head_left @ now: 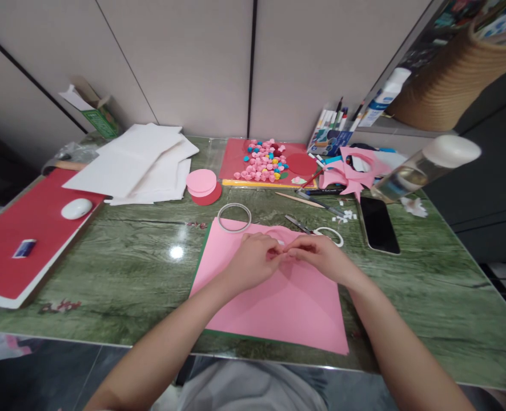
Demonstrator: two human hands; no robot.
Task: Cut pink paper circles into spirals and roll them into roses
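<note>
Paper (274, 311), pink, matte and rectangular, lies flat near the front edge of the glossy, green, wood-grained surface (141, 262), a strip of darker green sheet (203, 246) showing along its left and lower sides; over its upper part the left hand (255, 260) and right hand (315, 254) meet, backs upward, fingers bent and drawn nearly closed, their tips close together; the fingers cover what lies between, so I cannot tell whether either has hold of anything. A thin, pale ring (235, 231) overlaps the pink rectangle's upper left corner; scissors (299, 224) with dark blades and rounded white handles lie just beyond; farther back, small puffy pieces (261, 168), mostly pink, some blue and yellow, are heaped on a flat red packet (233, 157); left of these, a smooth pink disc (201, 181) partly covers a red disc (208, 200), near loose white sheets (137, 160); to the right lie tiny white squares (347, 215), a sleek black phone (379, 225) and curved pink scraps (336, 176).
</note>
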